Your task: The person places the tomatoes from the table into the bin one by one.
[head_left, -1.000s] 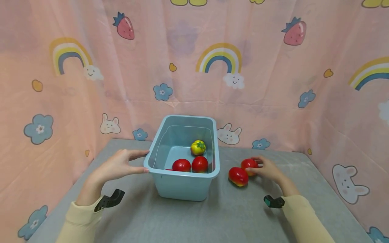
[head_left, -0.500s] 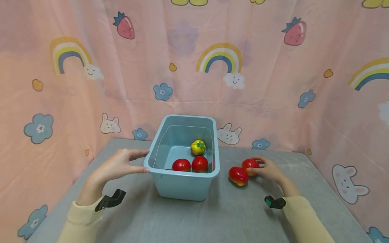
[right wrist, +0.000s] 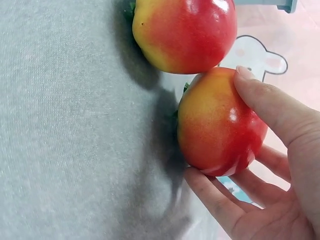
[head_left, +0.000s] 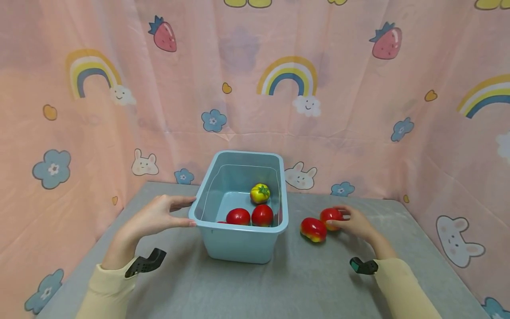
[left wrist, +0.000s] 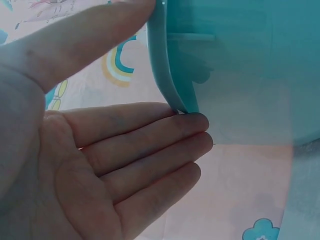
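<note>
My right hand (head_left: 356,223) holds a red-and-yellow tomato (right wrist: 220,122) between thumb and fingers, to the right of the bin. Beside it on the table, a second red-and-yellow tomato (head_left: 313,229) seems to touch it; that one is nearest the bin. My left hand (head_left: 155,214) has its fingers straight and spread from the thumb, with the fingertips (left wrist: 197,121) against the rim of the light blue bin (head_left: 255,243). Inside the bin lie a yellow tomato (head_left: 260,193) with a green top and two red ones, plus a red sliver mostly hidden by the front wall.
A grey cloth-covered table (head_left: 239,292) runs under everything. Behind and at both sides hangs a pink patterned curtain (head_left: 255,119), close to the bin's far end. Each wrist carries a small black device (head_left: 146,263).
My right hand has shifted slightly right with its tomato. The tomato beside it has moved slightly away from me. The bin and my left hand look nearly unchanged.
</note>
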Action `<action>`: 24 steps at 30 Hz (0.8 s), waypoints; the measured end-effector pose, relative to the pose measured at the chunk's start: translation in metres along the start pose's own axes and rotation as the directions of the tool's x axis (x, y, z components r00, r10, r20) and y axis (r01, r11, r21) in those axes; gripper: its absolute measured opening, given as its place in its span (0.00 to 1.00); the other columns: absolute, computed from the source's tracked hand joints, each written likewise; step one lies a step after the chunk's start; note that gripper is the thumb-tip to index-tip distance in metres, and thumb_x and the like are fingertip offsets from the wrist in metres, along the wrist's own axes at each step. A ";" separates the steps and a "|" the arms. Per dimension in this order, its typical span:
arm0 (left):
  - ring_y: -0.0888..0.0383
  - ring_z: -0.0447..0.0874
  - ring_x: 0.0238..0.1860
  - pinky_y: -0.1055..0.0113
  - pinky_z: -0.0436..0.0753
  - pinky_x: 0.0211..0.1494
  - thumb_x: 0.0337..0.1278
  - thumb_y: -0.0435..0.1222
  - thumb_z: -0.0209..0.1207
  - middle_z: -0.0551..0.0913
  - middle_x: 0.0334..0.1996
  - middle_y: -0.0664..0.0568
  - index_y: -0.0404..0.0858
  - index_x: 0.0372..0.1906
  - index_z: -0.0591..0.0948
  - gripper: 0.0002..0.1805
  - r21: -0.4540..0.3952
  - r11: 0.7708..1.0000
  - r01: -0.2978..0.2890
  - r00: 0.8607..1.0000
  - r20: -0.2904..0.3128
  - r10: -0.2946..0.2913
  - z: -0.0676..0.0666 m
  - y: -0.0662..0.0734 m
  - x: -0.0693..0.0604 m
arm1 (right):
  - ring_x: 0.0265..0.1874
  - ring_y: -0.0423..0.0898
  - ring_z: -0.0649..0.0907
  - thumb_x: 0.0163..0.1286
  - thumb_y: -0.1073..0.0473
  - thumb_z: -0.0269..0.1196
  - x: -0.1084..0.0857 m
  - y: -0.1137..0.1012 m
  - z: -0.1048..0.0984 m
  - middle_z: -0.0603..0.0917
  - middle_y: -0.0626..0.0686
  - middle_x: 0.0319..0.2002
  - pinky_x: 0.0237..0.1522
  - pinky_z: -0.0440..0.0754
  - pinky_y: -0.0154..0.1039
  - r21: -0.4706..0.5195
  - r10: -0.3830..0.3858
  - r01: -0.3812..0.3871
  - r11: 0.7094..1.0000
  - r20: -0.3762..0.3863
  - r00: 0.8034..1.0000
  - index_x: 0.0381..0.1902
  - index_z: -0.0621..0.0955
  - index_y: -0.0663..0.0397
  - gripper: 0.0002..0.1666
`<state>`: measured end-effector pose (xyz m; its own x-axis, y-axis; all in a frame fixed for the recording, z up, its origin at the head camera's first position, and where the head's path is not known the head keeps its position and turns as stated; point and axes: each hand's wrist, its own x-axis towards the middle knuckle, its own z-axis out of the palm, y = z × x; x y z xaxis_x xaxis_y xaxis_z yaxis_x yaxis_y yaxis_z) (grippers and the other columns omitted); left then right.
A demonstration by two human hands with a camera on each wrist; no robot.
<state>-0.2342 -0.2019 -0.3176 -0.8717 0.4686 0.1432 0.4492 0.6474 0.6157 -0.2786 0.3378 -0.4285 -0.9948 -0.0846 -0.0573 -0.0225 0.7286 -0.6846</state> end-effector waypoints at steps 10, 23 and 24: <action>0.45 0.76 0.60 0.50 0.77 0.60 0.45 0.53 0.69 0.78 0.58 0.47 0.37 0.62 0.75 0.39 -0.015 1.000 0.000 1.000 0.001 0.000 0.001 -0.001 0.000 | 0.59 0.66 0.69 0.58 0.40 0.66 0.000 0.000 -0.007 0.70 0.68 0.61 0.49 0.81 0.55 -0.011 -0.018 0.018 1.000 -0.008 1.000 0.67 0.63 0.61 0.48; 0.47 0.77 0.59 0.52 0.76 0.61 0.45 0.53 0.69 0.79 0.58 0.49 0.38 0.61 0.75 0.38 -0.005 1.000 -0.017 1.000 -0.001 0.017 0.001 -0.001 0.001 | 0.57 0.67 0.72 0.59 0.41 0.66 -0.006 -0.011 -0.014 0.71 0.68 0.60 0.47 0.82 0.54 -0.043 -0.064 0.062 0.997 -0.052 0.997 0.67 0.64 0.61 0.47; 0.47 0.77 0.59 0.51 0.76 0.61 0.45 0.53 0.69 0.79 0.58 0.48 0.38 0.61 0.75 0.38 -0.006 1.000 -0.019 1.000 0.000 0.019 0.001 -0.001 0.001 | 0.58 0.67 0.72 0.59 0.41 0.66 -0.006 -0.012 -0.014 0.71 0.68 0.60 0.47 0.83 0.54 -0.041 -0.067 0.065 0.997 -0.052 0.996 0.67 0.64 0.61 0.47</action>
<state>-0.2349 -0.2012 -0.3186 -0.8633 0.4803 0.1550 0.4641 0.6348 0.6178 -0.2739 0.3387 -0.4094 -0.9949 -0.0975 0.0266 -0.0909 0.7489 -0.6564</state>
